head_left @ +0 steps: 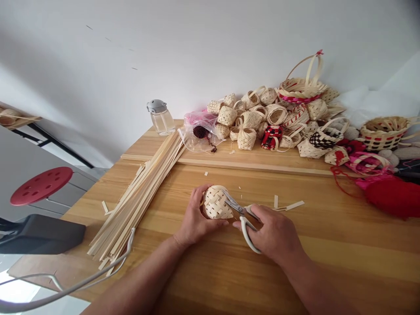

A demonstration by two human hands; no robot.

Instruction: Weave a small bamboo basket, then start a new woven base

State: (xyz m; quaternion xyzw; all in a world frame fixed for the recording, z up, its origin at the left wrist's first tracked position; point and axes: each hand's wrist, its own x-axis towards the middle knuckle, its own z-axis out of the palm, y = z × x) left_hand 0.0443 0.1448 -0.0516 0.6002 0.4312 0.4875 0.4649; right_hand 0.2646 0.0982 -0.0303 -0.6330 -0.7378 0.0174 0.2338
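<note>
Red, round and pierced with holes, a stool seat [42, 184] stands at the far left, above a dark grey angular box [55, 236] beside the brown wooden table [344, 240]; a long bundle of flat, pale wooden strips [138, 205] slants across that end of the tabletop, with a clear bottle with a grey lid [162, 120] and a clear plastic bag holding dark, beaded-looking material [197, 135] near its far end. Towards the middle, the left hand [193, 218] curls around a small, rounded, pale piece woven from flat strips [217, 203], its thumb and fingers closed on the sides, just above the table. The visible face looks fully woven, so the body seems mostly done; trimming appears to be the step in hand, and no handle shows on it, though the underside is hidden. At its right side, slightly parted blades of white-handled metal scissors [242, 210] meet the weave; the right hand [277, 232] is closed around their loops. Just beyond lie 2 or more short, pale offcuts [295, 205], and behind them a heap of small woven baskets [246, 138], several with handles, reaches towards fluffy red yarn [395, 197] at the far right
</note>
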